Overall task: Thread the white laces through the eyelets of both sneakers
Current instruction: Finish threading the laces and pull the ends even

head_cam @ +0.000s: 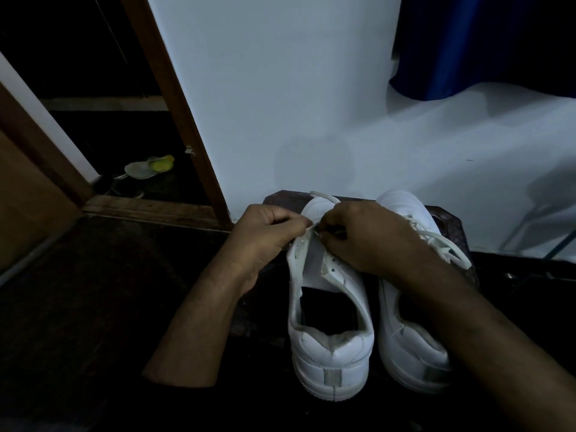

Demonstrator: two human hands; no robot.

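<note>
Two white sneakers stand side by side, heels toward me, on a dark floor. The left sneaker (330, 338) has bare eyelets down its flaps, and a white lace (324, 195) loops over its toe. My left hand (265, 235) pinches the top of the left eyelet flap. My right hand (361, 238) pinches the lace at the front eyelets, its fingertips hidden. The right sneaker (411, 344) has a lace (448, 244) lying loose across its front, partly under my right forearm.
A white wall (296, 104) rises just behind the toes. A brown door frame (184, 120) stands at left, with a pale sandal (146, 168) beyond it. A blue curtain (467, 42) hangs at top right. A dark stone slab (448, 222) lies under the toes.
</note>
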